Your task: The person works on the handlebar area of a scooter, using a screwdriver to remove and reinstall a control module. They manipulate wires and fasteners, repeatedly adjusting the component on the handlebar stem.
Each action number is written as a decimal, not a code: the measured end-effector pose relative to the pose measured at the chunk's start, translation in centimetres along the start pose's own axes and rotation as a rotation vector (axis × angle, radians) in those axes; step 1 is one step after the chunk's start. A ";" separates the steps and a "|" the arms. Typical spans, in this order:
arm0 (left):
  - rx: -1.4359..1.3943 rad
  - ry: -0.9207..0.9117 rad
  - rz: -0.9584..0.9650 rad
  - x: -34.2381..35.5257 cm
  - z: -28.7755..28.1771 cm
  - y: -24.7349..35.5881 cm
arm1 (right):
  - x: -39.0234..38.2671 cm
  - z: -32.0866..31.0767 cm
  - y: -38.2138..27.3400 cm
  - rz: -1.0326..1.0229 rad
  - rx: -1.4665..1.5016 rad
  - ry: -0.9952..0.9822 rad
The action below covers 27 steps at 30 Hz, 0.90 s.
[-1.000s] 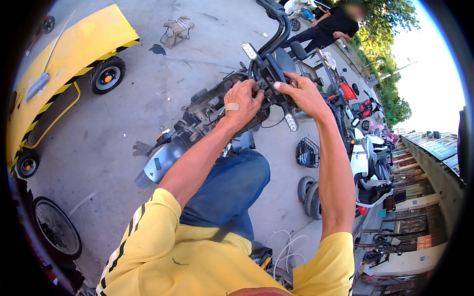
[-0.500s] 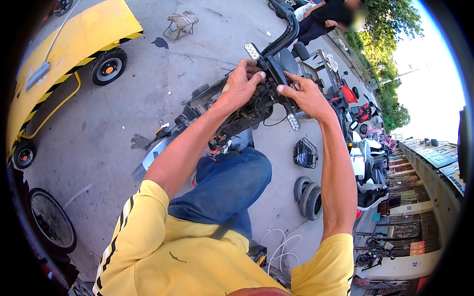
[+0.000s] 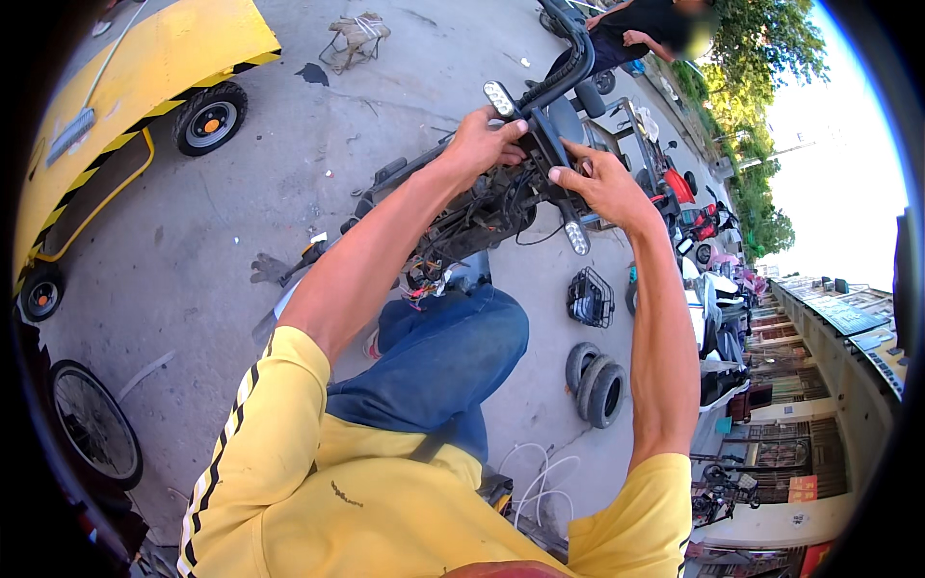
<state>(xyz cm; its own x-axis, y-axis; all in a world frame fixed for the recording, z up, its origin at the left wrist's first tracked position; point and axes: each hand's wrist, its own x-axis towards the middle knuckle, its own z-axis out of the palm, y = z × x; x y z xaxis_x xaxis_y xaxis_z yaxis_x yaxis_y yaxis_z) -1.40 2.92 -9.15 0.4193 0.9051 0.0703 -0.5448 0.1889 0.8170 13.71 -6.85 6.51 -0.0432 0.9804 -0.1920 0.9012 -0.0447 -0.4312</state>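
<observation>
A black light bar [image 3: 547, 141] with a clear lamp at each end sits between my hands at the end of a partly stripped scooter [image 3: 461, 220]. My left hand [image 3: 485, 146] grips its left side, thumb laid near the upper lamp [image 3: 498, 98]. On the opposite side, the thumb and fingers of my right hand [image 3: 615, 190] close on the bar's edge, above the lower lamp [image 3: 576, 237]. Just beyond rises a curved black rail [image 3: 576, 67]. Loose coloured wires [image 3: 421, 279] hang from the scooter near my knee. Fingertips behind the bar are hidden.
A yellow flat cart [image 3: 164, 67] with a broom [image 3: 72, 135] on it stands at left. Right of my leg lie a black wire basket [image 3: 593, 297] and several tyres [image 3: 605, 393]. Parked scooters [image 3: 718, 318] line the right. A person [image 3: 647, 29] is at the far side.
My hands and the light bar have shifted slightly right and down in view, and more of the bar's face shows. The person at the far side has changed posture.
</observation>
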 end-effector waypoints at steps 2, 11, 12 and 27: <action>-0.019 0.000 0.011 0.3 -0.2 -0.6 | 0.0 0.1 0.3 -0.017 -0.047 0.018; 0.038 0.038 -0.043 -0.4 -0.1 -0.3 | 0.3 0.7 1.4 -0.033 -0.048 0.040; 0.033 0.034 -0.056 -0.5 -0.1 -0.3 | 0.4 0.9 1.9 -0.036 -0.019 0.043; 0.157 0.033 0.006 0.0 0.8 0.7 | -0.6 1.7 3.1 -0.077 0.217 0.137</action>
<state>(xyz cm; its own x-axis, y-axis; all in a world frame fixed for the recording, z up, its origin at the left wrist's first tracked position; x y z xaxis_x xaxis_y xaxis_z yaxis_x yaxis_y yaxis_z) -1.18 2.72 -8.10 0.3906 0.9187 0.0586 -0.4262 0.1241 0.8961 15.79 -7.89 3.74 -0.0360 0.9987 -0.0366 0.7836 0.0055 -0.6213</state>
